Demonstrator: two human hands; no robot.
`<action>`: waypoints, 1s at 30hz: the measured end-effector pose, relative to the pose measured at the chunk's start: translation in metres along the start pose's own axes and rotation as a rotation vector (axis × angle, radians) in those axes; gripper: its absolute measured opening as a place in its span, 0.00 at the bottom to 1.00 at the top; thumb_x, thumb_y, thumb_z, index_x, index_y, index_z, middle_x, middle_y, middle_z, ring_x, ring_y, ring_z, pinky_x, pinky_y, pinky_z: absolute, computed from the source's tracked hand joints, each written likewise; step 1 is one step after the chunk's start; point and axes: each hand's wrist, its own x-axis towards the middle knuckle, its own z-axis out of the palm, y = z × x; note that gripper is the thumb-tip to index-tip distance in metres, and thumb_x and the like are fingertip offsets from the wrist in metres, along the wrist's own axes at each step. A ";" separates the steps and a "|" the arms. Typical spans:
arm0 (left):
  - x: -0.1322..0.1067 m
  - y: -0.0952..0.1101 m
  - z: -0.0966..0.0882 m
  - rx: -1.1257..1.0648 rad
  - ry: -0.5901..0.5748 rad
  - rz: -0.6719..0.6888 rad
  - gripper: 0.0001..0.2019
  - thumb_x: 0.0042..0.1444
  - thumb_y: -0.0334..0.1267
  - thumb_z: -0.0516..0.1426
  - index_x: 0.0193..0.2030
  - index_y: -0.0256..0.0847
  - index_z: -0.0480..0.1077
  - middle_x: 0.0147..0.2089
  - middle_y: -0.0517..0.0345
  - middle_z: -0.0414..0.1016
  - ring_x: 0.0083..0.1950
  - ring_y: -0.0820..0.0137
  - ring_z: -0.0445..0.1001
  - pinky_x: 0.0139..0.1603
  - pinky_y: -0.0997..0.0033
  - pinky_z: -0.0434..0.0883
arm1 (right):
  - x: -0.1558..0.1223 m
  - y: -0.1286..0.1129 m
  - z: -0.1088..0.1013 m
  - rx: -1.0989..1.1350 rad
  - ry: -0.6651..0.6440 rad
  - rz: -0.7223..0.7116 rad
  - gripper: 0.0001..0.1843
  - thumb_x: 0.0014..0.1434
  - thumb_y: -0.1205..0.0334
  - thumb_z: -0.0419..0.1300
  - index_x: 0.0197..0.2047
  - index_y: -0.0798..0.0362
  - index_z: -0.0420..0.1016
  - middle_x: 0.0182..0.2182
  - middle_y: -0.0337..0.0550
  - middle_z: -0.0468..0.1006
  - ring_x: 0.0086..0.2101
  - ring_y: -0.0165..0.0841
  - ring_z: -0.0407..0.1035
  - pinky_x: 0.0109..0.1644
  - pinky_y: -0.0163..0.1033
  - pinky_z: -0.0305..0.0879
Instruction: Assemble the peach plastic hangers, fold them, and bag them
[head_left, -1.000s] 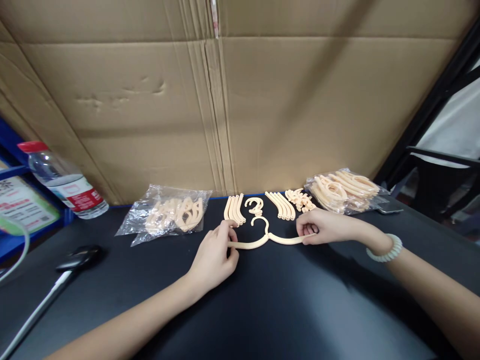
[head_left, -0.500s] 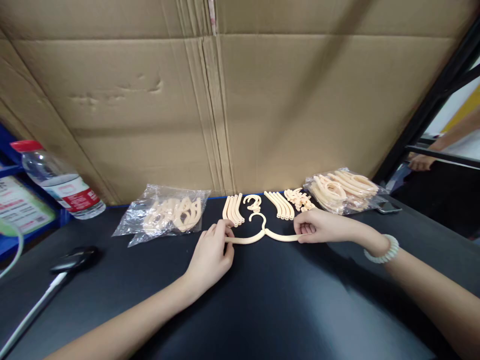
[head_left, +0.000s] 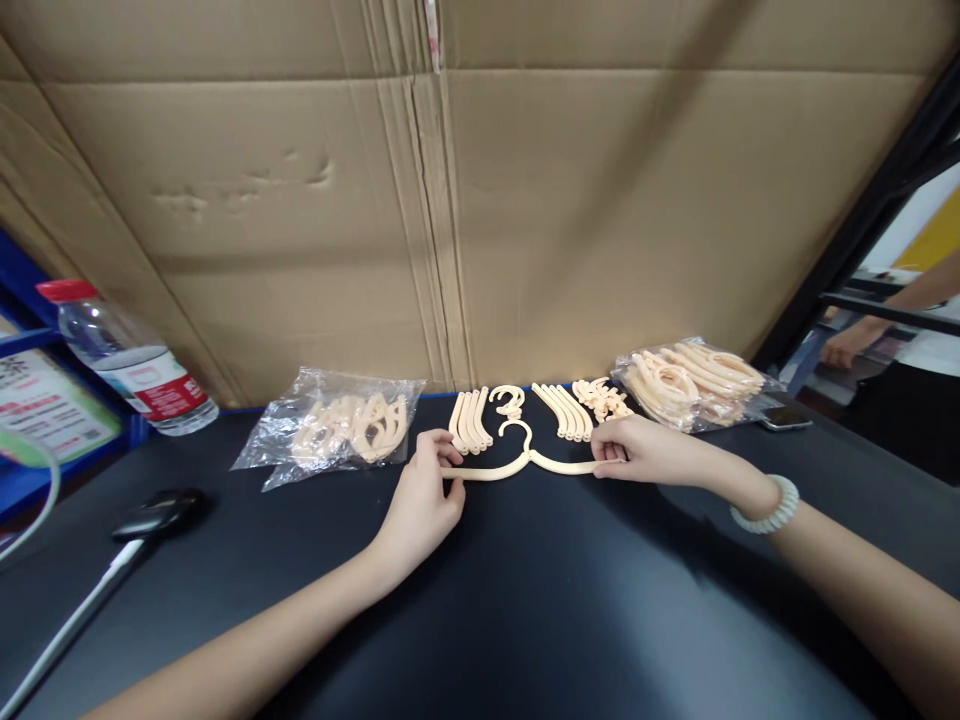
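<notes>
A cream plastic hanger (head_left: pixel 525 462) with a hook on top lies on the black table (head_left: pixel 525 600). My left hand (head_left: pixel 420 500) pinches the end of its left arm. My right hand (head_left: pixel 641 450), with a pale bead bracelet on the wrist, pinches the end of its right arm. Just behind the hanger lie a row of curved cream arm pieces (head_left: pixel 469 420), loose hooks (head_left: pixel 510 400), a second row of arm pieces (head_left: pixel 562 410) and a small heap of little cream parts (head_left: pixel 604 398).
A clear bag of cream parts (head_left: pixel 337 428) lies at the left, another bag (head_left: pixel 694 380) at the right. A water bottle (head_left: pixel 127 365) lies at the far left, a black mouse (head_left: pixel 154 512) with white cable nearer. Cardboard (head_left: pixel 450 200) walls the back. Another person's hand (head_left: pixel 844 345) shows far right.
Both hands have shifted the hanger slightly away from me, toward the rows of parts. The other person's hand at the far right came into view.
</notes>
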 end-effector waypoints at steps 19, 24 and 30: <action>0.004 -0.002 -0.007 0.025 0.019 -0.072 0.26 0.36 0.17 0.48 0.45 0.41 0.59 0.42 0.54 0.69 0.44 0.66 0.68 0.48 0.62 0.69 | -0.004 0.007 -0.006 0.043 -0.027 0.042 0.06 0.53 0.60 0.62 0.31 0.54 0.72 0.26 0.39 0.74 0.27 0.30 0.67 0.29 0.33 0.61; 0.005 -0.003 -0.009 0.082 -0.036 -0.079 0.20 0.41 0.21 0.51 0.43 0.42 0.61 0.39 0.56 0.69 0.40 0.64 0.69 0.44 0.61 0.68 | -0.003 0.010 -0.009 0.006 -0.015 0.074 0.04 0.54 0.64 0.59 0.30 0.54 0.72 0.25 0.40 0.74 0.26 0.30 0.68 0.29 0.33 0.62; 0.006 0.000 -0.009 0.115 -0.055 -0.084 0.16 0.45 0.24 0.51 0.42 0.42 0.61 0.37 0.57 0.70 0.41 0.63 0.70 0.43 0.61 0.68 | -0.002 0.011 -0.007 -0.053 0.037 0.137 0.03 0.54 0.66 0.58 0.30 0.54 0.72 0.24 0.40 0.74 0.25 0.30 0.66 0.29 0.34 0.60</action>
